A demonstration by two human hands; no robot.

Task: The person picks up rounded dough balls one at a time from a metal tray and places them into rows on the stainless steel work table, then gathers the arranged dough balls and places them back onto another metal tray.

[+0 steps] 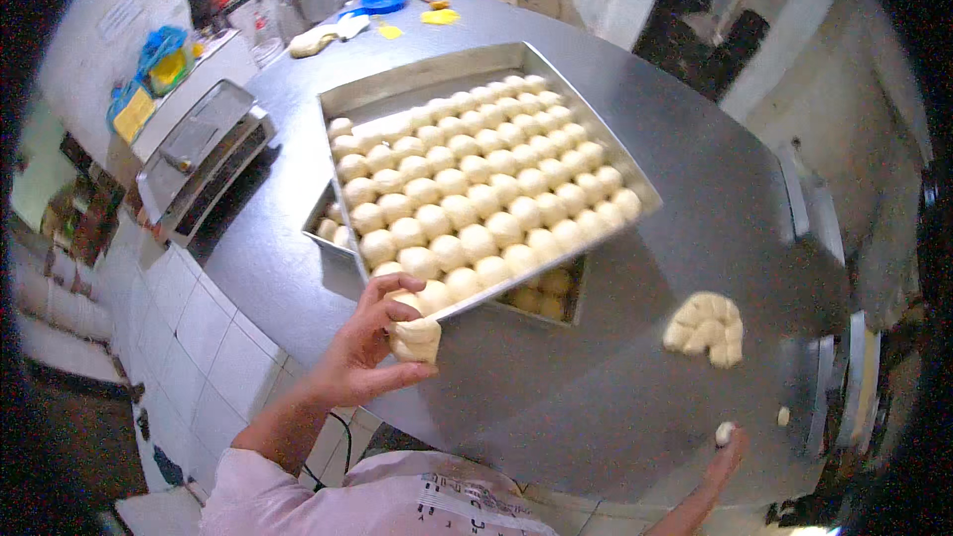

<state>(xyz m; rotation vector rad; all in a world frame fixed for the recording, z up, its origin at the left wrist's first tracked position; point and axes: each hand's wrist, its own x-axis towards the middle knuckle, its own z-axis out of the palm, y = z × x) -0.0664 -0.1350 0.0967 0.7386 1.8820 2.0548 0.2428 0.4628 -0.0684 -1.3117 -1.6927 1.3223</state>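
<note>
My left hand (372, 342) is closed around a lump of pale dough (415, 340), at the near left corner of a metal tray (457, 67). Rows of round dough balls (476, 169) fill most of that tray, with a bare strip along its far side. The tray rests at a slant over a second tray (571, 310), where more dough balls partly show. At the lower right, my right hand (732, 452) has its fingertips on a small piece of dough (725, 434); most of its fingers look curled. A flat dough round scored into pieces (705, 328) lies beyond it on the table.
The metal table (606, 387) has a curved far edge. A scale (204, 154) stands at its left. Far off are a blue dish (384, 2), yellow pieces (440, 16) and a cloth (316, 40). A dough scrap (784, 417) lies near stacked trays (859, 397) at the right.
</note>
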